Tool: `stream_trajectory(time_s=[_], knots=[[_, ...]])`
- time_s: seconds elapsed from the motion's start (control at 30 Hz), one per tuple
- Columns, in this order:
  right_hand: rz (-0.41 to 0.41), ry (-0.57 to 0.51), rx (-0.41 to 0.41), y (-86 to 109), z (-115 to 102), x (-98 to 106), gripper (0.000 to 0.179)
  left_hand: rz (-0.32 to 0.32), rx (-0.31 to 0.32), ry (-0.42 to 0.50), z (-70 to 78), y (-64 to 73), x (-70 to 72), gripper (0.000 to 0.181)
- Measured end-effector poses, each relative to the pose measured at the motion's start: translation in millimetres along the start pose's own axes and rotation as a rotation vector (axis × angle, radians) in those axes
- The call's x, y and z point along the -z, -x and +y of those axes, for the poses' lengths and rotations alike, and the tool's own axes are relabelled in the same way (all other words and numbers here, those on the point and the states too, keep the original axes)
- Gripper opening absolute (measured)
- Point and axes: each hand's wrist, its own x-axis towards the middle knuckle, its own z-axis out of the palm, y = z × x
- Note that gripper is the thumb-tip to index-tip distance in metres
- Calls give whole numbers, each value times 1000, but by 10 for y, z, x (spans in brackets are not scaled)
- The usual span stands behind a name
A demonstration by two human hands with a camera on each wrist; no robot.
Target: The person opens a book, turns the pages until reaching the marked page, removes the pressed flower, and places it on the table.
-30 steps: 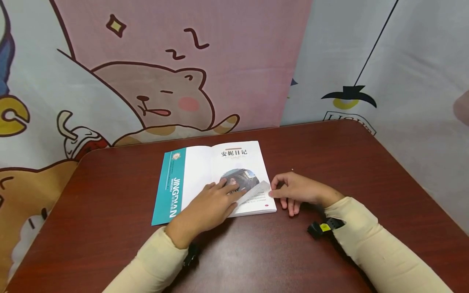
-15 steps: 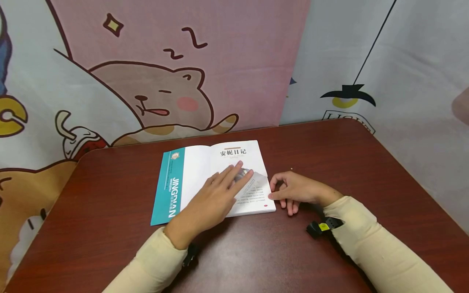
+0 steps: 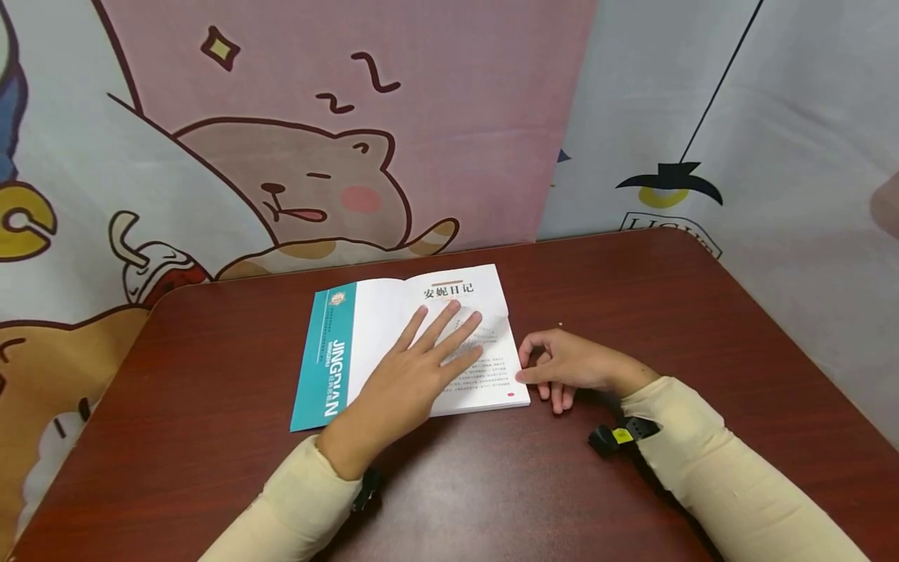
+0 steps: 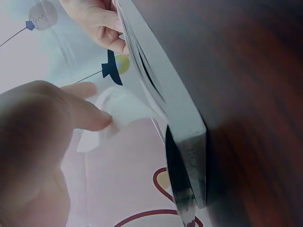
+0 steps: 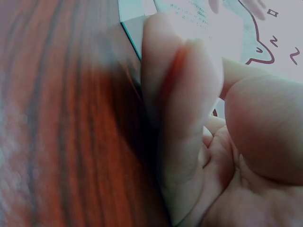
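Observation:
An open book [image 3: 382, 312] with a teal cover flap lies on the dark red table [image 3: 667, 312]. My left hand [image 3: 414, 367] lies flat on the white right-hand page, fingers straight and spread, pressing it down. A lifted fold of that page [image 3: 499, 321] shows just past the fingertips. My right hand [image 3: 565, 365] rests on the table at the book's right edge, fingers loosely curled, index tip touching the edge. In the left wrist view the book's page block [image 4: 184, 137] stands beside my left hand [image 4: 38, 142]. The right wrist view shows my right hand [image 5: 189, 123] up close beside the book [image 5: 199, 21].
A cartoon bear backdrop [image 3: 316, 179] hangs right behind the table's far edge, and a pale cloth [image 3: 772, 156] closes off the right side. A small black wrist strap [image 3: 618, 435] sits on my right sleeve. Bare tabletop lies to the right and in front.
My left hand has slid up the page from its lower middle toward the title, flattening the folded corner. The right hand has stayed at the book's edge.

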Motion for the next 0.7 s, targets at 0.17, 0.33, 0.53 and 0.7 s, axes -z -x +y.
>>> stream_trajectory(time_s=[0.17, 0.33, 0.53, 0.7], knots=[[-2, -3, -4, 1, -10, -1, 31, -22, -10, 12, -3, 14, -4, 48], [1, 0, -2, -3, -10, 9, 30, -50, 3, 32, -12, 17, -16, 41], [-3, -1, 2, -6, 3, 7, 31, -68, 19, 64, -21, 30, -21, 42], [-1, 2, 2, -2, 2, -5, 31, -86, 40, 85, -29, 45, -43, 44]])
